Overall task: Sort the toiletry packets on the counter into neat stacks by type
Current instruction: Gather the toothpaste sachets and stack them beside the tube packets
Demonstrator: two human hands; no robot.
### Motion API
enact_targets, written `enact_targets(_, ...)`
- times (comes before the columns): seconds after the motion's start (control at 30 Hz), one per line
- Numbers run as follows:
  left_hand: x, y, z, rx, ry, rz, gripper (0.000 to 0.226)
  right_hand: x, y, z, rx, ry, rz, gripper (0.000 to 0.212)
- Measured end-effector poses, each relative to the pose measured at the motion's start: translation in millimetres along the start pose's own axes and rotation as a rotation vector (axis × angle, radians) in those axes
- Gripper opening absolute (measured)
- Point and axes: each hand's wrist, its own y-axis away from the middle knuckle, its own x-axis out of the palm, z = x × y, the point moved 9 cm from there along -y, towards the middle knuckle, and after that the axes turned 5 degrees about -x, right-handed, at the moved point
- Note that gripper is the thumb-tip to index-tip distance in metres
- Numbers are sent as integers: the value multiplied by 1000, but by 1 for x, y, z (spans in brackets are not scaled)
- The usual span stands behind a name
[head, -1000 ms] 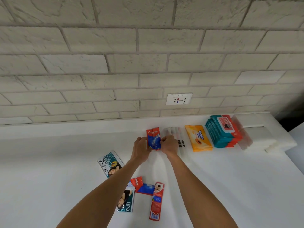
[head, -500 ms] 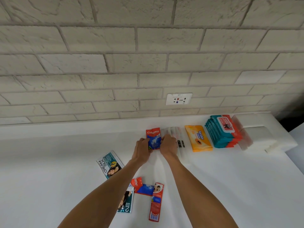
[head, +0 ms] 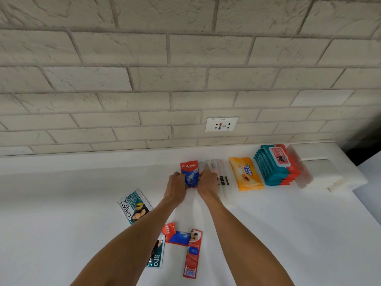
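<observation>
We see the left hand (head: 175,188) and right hand (head: 208,183) with fingers curled, pinching the Colgate stack (head: 190,172) from either side on the counter (head: 61,223), near the wall. Just right of it: clear packets (head: 216,166), orange wipes pack (head: 245,174), teal wipes stack (head: 276,164). Loose nearer us: Creamy Silk sachet (head: 134,206), red toothpaste sachet (head: 192,252).

Bright, even light fills the scene. The white counter (head: 61,223) shows soft shadows. Wide-angle distortion bends the brick wall (head: 123,58); edges blur slightly.
</observation>
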Motion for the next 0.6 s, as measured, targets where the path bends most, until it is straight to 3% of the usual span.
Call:
enact_targets(0.2, 0, -3, 3, -29, 6, 15, 28, -1, 2, 3, -13, 4, -2, 24)
enact_targets(0.5, -16, 11, -10, 32, -30, -33, 37, -19, 12, 17, -85, -12, -60, 22)
enact_targets(0.6, -26, 26, -14, 71, -46, -70, 30, -23, 28, 20, -140, -44, -94, 19)
